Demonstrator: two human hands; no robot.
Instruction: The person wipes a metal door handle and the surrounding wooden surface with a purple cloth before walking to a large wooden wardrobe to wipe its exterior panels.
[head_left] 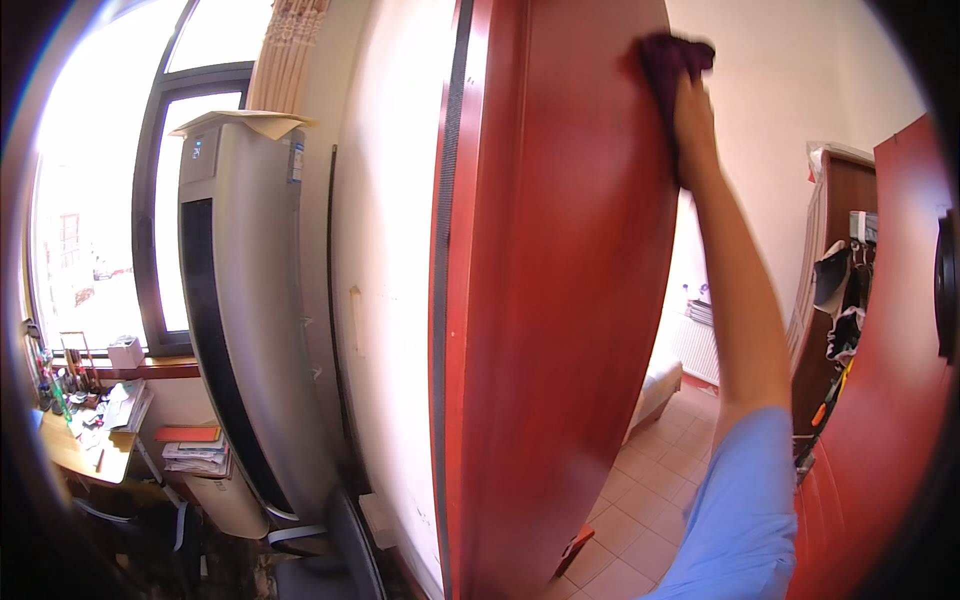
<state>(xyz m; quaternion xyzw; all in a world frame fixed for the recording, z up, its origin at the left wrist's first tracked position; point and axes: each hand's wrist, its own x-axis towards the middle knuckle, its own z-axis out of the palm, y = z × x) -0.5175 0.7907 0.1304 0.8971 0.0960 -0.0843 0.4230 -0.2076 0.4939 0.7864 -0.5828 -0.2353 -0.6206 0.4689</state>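
My right arm, in a blue sleeve, reaches up along a tall red wooden door frame panel (585, 250). High up, my right hand (692, 125) is closed on a dark purple cloth (662, 68), which lies against the panel near its right edge. The fingers are partly covered by the cloth and a little blurred. My left hand is out of view.
A red door (885, 400) with a black handle stands at the right, beside a rack of hanging things (840, 290). Left are a tall grey air conditioner (255, 290), a cluttered desk (110, 465), and a dark chair (345, 555). Beyond the frame is a tiled floor (645, 485).
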